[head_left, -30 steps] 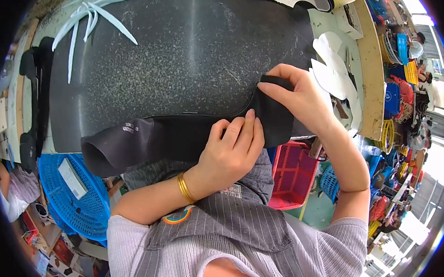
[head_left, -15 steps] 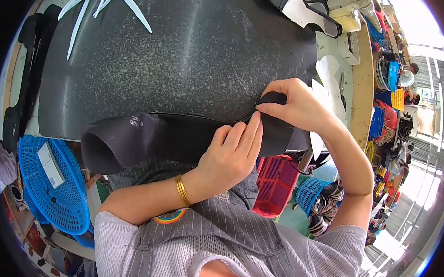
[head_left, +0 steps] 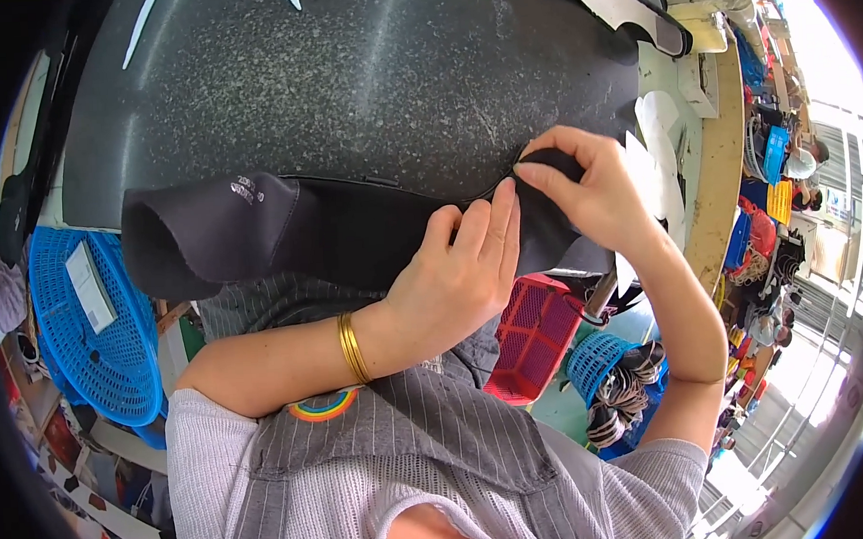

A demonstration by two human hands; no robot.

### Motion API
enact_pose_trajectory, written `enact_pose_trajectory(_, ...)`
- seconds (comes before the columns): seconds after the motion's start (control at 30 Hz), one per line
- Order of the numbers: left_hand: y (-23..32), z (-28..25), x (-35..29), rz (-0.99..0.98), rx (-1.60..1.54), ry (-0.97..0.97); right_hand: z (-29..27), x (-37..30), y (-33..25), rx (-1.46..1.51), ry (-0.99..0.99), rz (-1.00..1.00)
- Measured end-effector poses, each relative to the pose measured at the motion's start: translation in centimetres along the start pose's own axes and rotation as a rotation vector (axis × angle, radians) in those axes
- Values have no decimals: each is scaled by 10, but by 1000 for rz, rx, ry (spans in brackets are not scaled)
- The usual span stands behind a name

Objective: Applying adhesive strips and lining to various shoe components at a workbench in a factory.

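A black, soft fabric piece (head_left: 353,225) with a tube-like open left end lies along the near edge of the dark speckled work surface (head_left: 347,100). Pale print marks the tube, and a thin seam or edging runs along the far side. My left hand (head_left: 465,258) rests on it, fingers stretched out and flat, tips beside the seam. At the piece's right part, my right hand (head_left: 587,181) pinches its folded edge between thumb and fingers. The two hands nearly meet there. What lies under my right fingers is partly hidden.
White cut pieces (head_left: 653,154) lie at the surface's right edge, with black-and-white pieces (head_left: 632,5) behind. Blue baskets (head_left: 92,328) stand at left. Below right are a red crate (head_left: 531,342) and a blue basket (head_left: 594,359) beside striped bundles. White strips (head_left: 142,32) lie far left.
The view has shifted, so the surface and white strips sit higher in it. The fabric piece's tube end has moved left. My right hand keeps its pinch, and my left stays flat.
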State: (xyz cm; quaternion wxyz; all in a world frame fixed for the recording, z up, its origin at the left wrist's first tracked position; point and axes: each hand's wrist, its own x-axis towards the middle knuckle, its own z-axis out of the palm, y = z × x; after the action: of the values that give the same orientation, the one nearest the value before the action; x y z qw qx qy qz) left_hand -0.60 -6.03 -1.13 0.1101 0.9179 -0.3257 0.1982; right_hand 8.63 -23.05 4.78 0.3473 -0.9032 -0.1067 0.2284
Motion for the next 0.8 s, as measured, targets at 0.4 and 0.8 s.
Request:
enact_pose_trajectory(0.4,5,-2,-2,0,-11,-37,4,2,-1,-84,-12,-68)
enact_pose_trajectory(0.8,4,-10,-3,-5,12,-140,9,-1,7,-340,169,-306)
